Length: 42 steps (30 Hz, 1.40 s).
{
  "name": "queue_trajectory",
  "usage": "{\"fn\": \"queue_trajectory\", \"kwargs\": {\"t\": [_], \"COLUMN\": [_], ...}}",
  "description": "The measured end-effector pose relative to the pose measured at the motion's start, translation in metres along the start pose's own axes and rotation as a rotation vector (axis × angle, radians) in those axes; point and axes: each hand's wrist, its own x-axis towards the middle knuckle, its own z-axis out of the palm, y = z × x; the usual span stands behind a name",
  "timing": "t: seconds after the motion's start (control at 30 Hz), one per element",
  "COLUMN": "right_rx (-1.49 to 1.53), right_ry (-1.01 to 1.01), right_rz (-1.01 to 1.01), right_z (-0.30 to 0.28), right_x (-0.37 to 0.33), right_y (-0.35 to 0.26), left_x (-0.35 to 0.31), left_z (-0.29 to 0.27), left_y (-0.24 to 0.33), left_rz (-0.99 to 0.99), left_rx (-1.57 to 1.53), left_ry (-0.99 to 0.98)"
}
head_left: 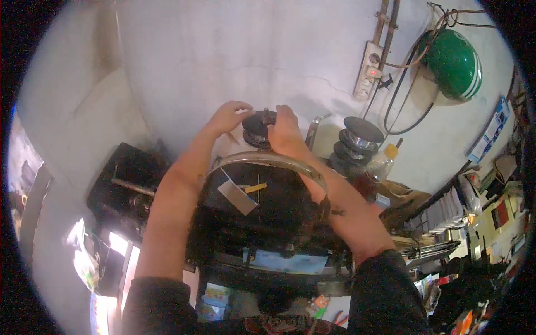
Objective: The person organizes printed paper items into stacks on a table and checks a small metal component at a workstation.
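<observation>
A: What is lying nearest the person?

B: A bulky black machine (262, 223) is sitting right under the chest, with a grey card (237, 196) and a yellow strip (255, 188) lying on its top. A curved metal bar (279, 160) is arching over its far edge.

A: And the 2 arms?

B: Both are reaching forward past that bar. The left hand (226, 118) is cupping the left side of a round black knob (258, 127), fingers spread and curling around its rim. The right hand (286, 131) is pressing on the knob's right side, fingers bunched together against it. So the knob is sitting between the 2 hands, just beyond the bar and close to the white wall (223, 50).

A: Anything further off?

B: To the right, a stack of black spools (357, 142) is standing by a yellow-capped bottle (385, 159). Higher on the wall, a white power strip (368, 70) is showing a red light, and a green helmet (453, 64) is hanging beside looping cables (407, 106).
</observation>
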Motion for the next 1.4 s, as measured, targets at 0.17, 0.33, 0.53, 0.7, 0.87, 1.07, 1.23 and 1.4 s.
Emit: {"fn": "queue_trajectory", "kwargs": {"t": [0.17, 0.33, 0.53, 0.7, 0.87, 1.07, 1.23, 1.4], "right_rx": [-0.246, -0.235, -0.226, -0.302, -0.401, -0.465, -0.426, -0.541], "right_ry": [-0.303, -0.264, -0.104, -0.163, -0.201, -0.305, -0.236, -0.373], "right_rz": [0.079, 0.077, 0.061, 0.030, 0.050, 0.002, -0.073, -0.329], "right_z": [-0.002, 0.003, 0.004, 0.004, 0.009, 0.005, 0.016, -0.011], "right_x": [0.029, 0.029, 0.032, 0.034, 0.038, 0.044, 0.041, 0.047], "right_y": [-0.006, 0.024, 0.024, 0.017, 0.023, 0.029, 0.048, 0.022], "left_x": [0.010, 0.008, 0.011, 0.026, 0.028, 0.027, 0.023, 0.013], "left_z": [-0.007, 0.001, 0.005, 0.006, 0.010, 0.012, 0.006, 0.001], "left_y": [0.008, 0.039, 0.027, 0.003, -0.008, 0.003, 0.026, 0.034], "left_rz": [0.204, 0.004, -0.027, 0.110, 0.109, 0.083, 0.110, -0.029], "left_rx": [0.213, -0.020, -0.015, 0.045, 0.078, 0.054, 0.030, 0.015], "left_ry": [-0.284, -0.392, -0.364, -0.390, -0.337, -0.404, -0.445, -0.387]}}
